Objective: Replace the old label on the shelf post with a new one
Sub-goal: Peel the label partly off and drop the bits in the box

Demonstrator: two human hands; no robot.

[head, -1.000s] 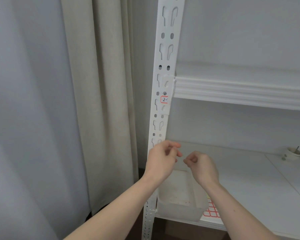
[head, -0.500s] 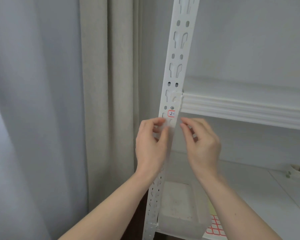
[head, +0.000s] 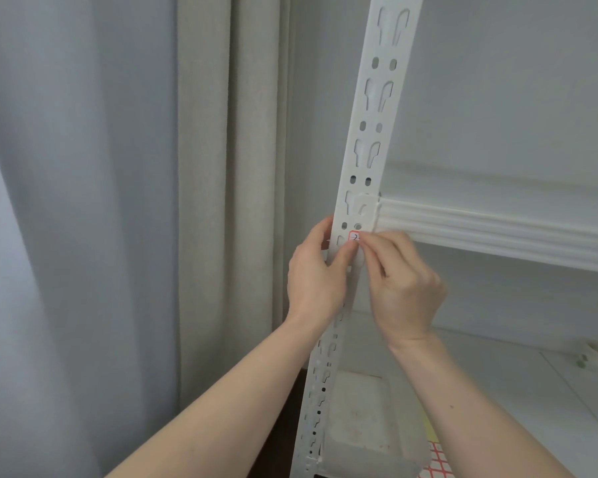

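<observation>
Now, up against the curtain stands the white shelf post, slotted all the way up, with a shelf joining it from the right and a plastic tub low down on the tier below. Both hands are on the post just under that joint. The left hand wraps the post's left edge, thumb pressed to the front face — it looks like a brace. The right hand has thumb and forefinger pinched at the old label, a small red-bordered sticker with handwriting, half covered by the fingertips. So the peel-off step is in hand, and the sticker seems not yet lifted. Next move, I'd say: get a nail under a corner and pull slowly — too fast and it could tear. No new label visible here.
</observation>
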